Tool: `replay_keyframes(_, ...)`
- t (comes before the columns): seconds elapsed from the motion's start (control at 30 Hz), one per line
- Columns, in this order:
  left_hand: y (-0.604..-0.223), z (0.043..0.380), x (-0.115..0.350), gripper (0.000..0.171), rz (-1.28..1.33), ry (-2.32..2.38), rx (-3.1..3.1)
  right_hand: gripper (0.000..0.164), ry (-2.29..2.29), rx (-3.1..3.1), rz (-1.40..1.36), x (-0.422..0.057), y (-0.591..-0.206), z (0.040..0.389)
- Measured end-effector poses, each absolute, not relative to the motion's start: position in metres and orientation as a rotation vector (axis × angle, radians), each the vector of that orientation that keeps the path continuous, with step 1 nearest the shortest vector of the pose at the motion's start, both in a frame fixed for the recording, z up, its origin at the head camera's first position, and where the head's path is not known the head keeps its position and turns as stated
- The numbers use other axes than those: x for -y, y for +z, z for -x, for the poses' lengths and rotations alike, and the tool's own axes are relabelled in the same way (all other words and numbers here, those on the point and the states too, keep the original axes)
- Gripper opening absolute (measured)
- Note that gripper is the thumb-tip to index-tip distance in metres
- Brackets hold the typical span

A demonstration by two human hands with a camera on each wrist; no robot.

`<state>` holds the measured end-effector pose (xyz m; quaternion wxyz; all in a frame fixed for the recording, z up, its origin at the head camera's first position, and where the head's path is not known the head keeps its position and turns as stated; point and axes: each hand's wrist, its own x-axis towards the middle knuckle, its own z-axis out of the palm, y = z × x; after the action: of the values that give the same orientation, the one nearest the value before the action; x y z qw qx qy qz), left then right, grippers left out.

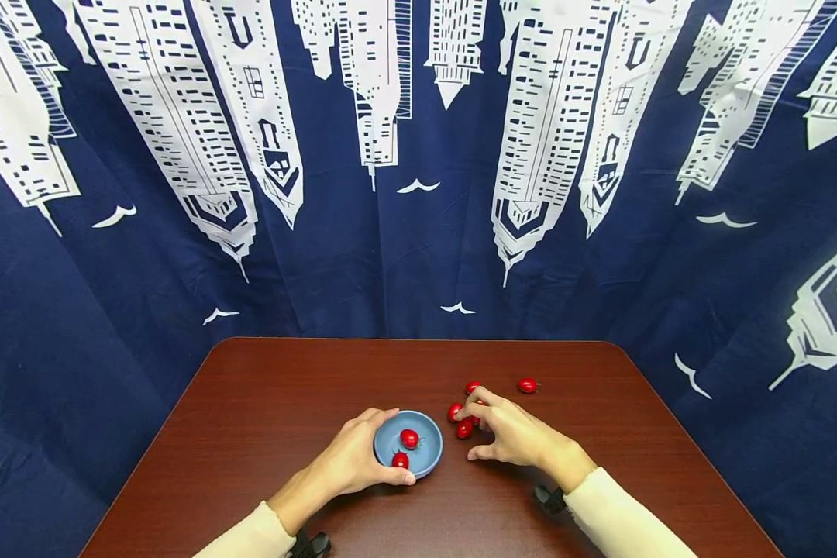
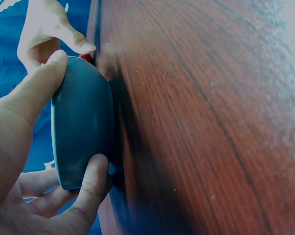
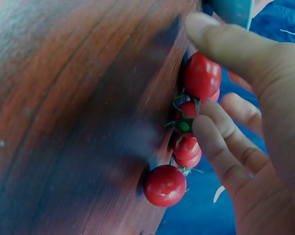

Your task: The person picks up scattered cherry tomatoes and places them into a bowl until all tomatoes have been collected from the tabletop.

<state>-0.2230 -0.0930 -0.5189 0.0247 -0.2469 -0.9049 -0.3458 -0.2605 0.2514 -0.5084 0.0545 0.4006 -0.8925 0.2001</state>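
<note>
My left hand [image 1: 352,457] holds a small blue bowl [image 1: 429,449] on the table, thumb along the near rim and fingers around the far side. Inside lie two cherry tomatoes, one near the middle [image 1: 409,439] and one by the thumb [image 1: 400,460]. To the right, my right hand [image 1: 516,435] reaches over a cluster of cherry tomatoes [image 1: 463,428], thumb and fingers spread apart. In the right wrist view, its fingertips are right at a tomato with a green stem top [image 3: 185,126], while the thumb stays apart near another tomato [image 3: 202,76].
A lone cherry tomato [image 1: 528,385] lies farther back on the right, beyond the right hand. The brown wooden table [image 1: 286,380] ends at a dark blue curtain [image 1: 335,256] printed with white buildings and birds.
</note>
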Motion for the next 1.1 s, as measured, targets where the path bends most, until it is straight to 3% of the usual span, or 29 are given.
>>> replay_keyframes(0.8,-0.5191,0.2232,0.0917,0.114,0.759,-1.043,2.808,0.03,0.602,2.761,-1.268,-0.2527,-0.5094,0.2609)
replay_keyframes(1.1,-0.5176,0.2211,0.0913,0.113,0.746,-1.049,2.819,0.028,0.616,2.737,-1.285,-0.2541,-0.5092,0.2616)
